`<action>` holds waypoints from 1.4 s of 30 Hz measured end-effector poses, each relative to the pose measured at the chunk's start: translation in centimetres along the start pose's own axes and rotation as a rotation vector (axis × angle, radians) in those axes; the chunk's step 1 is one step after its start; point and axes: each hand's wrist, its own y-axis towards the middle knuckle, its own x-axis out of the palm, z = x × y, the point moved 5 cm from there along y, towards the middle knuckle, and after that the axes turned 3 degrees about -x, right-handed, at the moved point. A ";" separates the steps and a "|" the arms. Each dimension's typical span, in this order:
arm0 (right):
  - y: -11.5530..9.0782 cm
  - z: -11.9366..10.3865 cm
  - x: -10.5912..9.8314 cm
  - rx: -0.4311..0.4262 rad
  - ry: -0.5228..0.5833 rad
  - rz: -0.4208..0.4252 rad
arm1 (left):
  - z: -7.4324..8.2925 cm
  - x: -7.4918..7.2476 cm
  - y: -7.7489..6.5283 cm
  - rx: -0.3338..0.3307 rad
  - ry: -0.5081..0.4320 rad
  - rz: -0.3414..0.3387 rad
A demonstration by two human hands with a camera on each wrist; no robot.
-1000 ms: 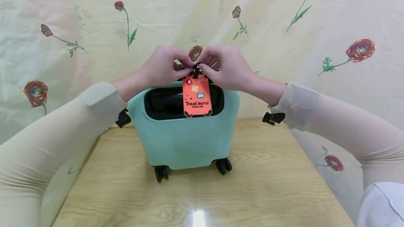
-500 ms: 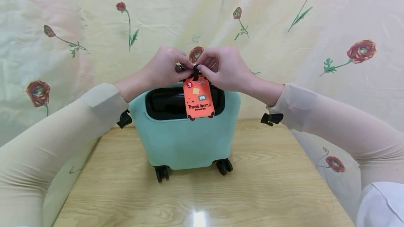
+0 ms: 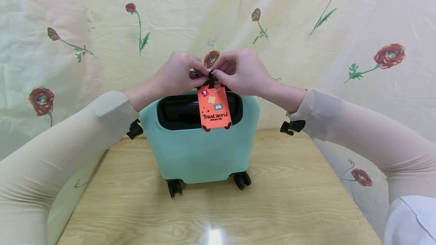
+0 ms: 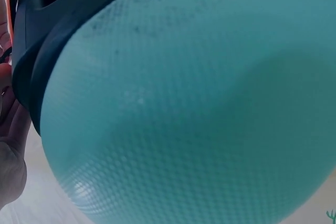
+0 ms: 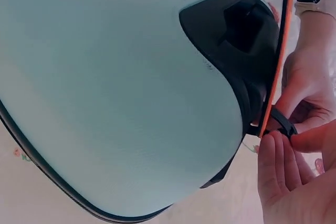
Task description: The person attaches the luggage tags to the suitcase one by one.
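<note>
Both hands meet at the upper middle of the head view, where the left hand [image 3: 177, 73] and the right hand [image 3: 246, 72] each pinch, thumb against fingertips, at the short black strap [image 3: 211, 81] of an orange luggage tag [image 3: 214, 107]. Holding it up there seems to let the tag hang flat, printed side to the camera, in front of the black recess [image 3: 177, 112] of a mint suitcase [image 3: 204, 154]. The suitcase stands upright on black wheels [image 3: 242, 180] at mid-frame, probably turned this way so its top is in reach of both arms. The curled fingers cover the top of the case, so whether the strap passes round a handle cannot be told. Around it are the wooden tabletop [image 3: 289, 196], a floral cloth [image 3: 299, 59] behind, and a dark clip [image 3: 293, 127] under the right sleeve. In the left wrist view the suitcase shell blocks nearly everything; only slivers of fingers and the tag's orange edge show at the far left. In the right wrist view the tag stands edge-on at upper right, and the strap bends into the fingers below it, the hands partly hiding its end.
</note>
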 end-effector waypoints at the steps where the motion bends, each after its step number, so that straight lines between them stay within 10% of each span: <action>1: 0.0 0.0 0.0 0.012 0.010 -0.005 | 0.0 0.0 0.0 -0.005 -0.001 0.000; 13: 0.4 -0.2 0.0 0.063 0.028 -0.056 | -0.5 0.0 -0.1 -0.056 -0.085 -0.019; 25: -0.1 -0.5 0.1 -0.127 -0.133 0.011 | -3.3 1.2 0.8 -0.383 -0.475 -0.379; 42: -0.4 -1.1 0.2 -0.344 -0.245 0.063 | -3.9 1.9 0.6 -0.448 -0.635 -0.462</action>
